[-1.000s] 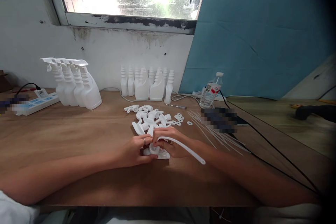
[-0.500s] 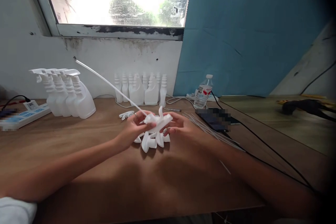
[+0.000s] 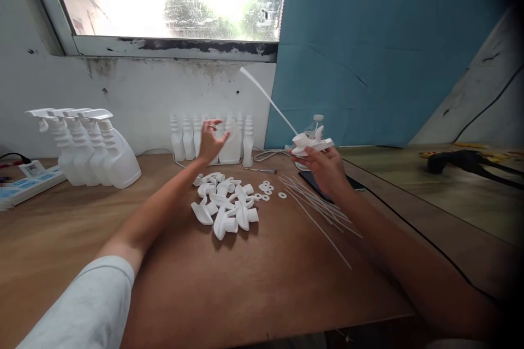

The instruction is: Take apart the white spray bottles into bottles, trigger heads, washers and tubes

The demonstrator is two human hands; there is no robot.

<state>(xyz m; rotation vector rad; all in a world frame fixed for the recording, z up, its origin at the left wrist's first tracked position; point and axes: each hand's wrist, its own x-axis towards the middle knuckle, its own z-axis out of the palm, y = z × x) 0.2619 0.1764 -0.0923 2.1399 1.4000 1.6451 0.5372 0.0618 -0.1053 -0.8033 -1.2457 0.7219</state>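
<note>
My right hand (image 3: 325,168) is closed around a white trigger sprayer head (image 3: 313,143), raised over the right side of the table. From that head a thin white dip tube (image 3: 270,101) slants up to the left. My left hand (image 3: 213,140) is empty, thumb and fingers apart, in front of the white bottles (image 3: 231,144) standing by the wall. Between my arms lies a pile of white sprayer heads (image 3: 223,202). Several small white washers (image 3: 267,188) are just right of the pile, and loose white tubes (image 3: 319,207) are spread further right.
Several white bottles with sprayer heads (image 3: 96,147) stand in a row at the left, near a power strip (image 3: 35,182). A clear water bottle (image 3: 318,120) is partly hidden behind my right hand. A dark phone-like device (image 3: 313,181) lies beneath the right wrist. A metal rod (image 3: 264,170) lies near the bottles.
My left hand has let go of the sprayer head and reached forward to the bottles. The right hand has carried the head with its tube up and to the right, uncovering the pile.
</note>
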